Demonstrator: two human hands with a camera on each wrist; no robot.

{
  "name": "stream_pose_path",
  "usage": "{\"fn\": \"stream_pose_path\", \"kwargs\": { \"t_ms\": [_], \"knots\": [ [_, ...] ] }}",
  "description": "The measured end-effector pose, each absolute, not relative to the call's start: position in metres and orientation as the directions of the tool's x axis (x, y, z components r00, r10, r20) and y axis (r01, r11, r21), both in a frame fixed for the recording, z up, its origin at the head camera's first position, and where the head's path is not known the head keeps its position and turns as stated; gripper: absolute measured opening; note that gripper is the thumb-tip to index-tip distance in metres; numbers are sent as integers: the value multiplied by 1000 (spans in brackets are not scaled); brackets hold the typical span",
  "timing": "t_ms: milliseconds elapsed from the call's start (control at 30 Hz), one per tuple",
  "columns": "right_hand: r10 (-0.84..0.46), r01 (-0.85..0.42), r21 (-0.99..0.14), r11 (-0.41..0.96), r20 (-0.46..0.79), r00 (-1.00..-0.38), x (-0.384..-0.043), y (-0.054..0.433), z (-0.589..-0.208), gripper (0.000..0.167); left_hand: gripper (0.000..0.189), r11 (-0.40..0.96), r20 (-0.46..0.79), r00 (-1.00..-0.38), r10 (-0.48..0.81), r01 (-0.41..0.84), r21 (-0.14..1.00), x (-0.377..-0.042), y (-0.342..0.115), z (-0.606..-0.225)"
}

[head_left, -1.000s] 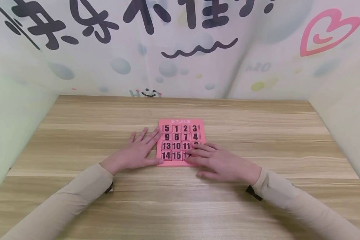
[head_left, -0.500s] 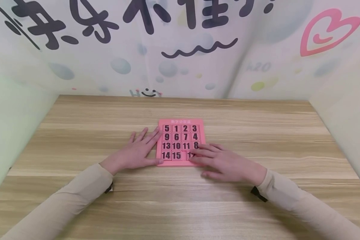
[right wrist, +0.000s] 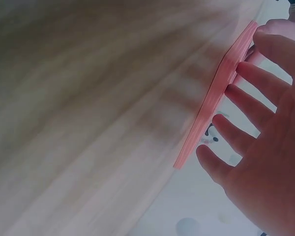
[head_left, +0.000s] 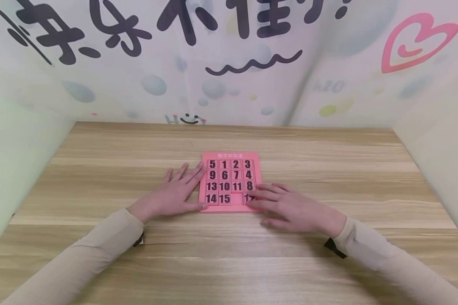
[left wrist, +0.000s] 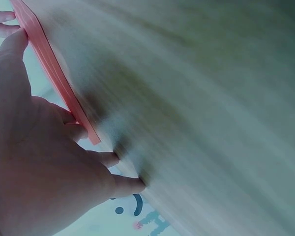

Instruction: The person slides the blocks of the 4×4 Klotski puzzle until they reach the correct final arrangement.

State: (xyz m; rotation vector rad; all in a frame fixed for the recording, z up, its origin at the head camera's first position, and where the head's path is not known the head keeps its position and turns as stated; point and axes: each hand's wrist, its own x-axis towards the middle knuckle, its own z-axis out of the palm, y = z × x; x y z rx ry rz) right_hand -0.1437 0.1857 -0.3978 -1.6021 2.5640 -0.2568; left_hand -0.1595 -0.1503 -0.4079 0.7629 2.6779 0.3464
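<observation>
A pink sliding number puzzle [head_left: 229, 209] lies flat on the wooden table, its black-numbered tiles in rows. The bottom row shows 14, 15, a gap, then the 12 tile [head_left: 246, 198] at the right end. My left hand [head_left: 171, 192] rests spread along the puzzle's left edge, thumb at the lower left corner. In the left wrist view its fingertips meet the frame's side and the tabletop. From the right, my right hand [head_left: 297, 207] reaches over the puzzle, with a fingertip on the 12 tile, partly covering it. Its fingers [right wrist: 250, 108] are extended in the right wrist view.
The wooden table [head_left: 229, 262] runs back to a white wall [head_left: 118, 84] printed with dark characters, bubbles and a pink heart [head_left: 417, 42]. Pale side walls stand at left and right. A black band [head_left: 335, 248] shows at the right wrist.
My right hand has slid the 12 tile rightward from the third column to the fourth, opening a gap beside 15. The 8 tile is more uncovered. My left hand stays in place.
</observation>
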Motion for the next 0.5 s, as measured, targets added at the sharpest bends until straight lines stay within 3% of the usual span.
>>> {"fn": "stream_pose_path", "kwargs": {
  "t_ms": [267, 500],
  "knots": [
    [-886, -860, -221, 459, -37, -463, -143, 190, -396, 55, 97, 825, -248, -800, 547, 464, 324, -159, -150, -406],
    [-896, -879, -211, 427, 30, -443, -145, 187, -398, 54, 97, 829, -250, -802, 542, 461, 317, -159, -150, -407]
  ]
}}
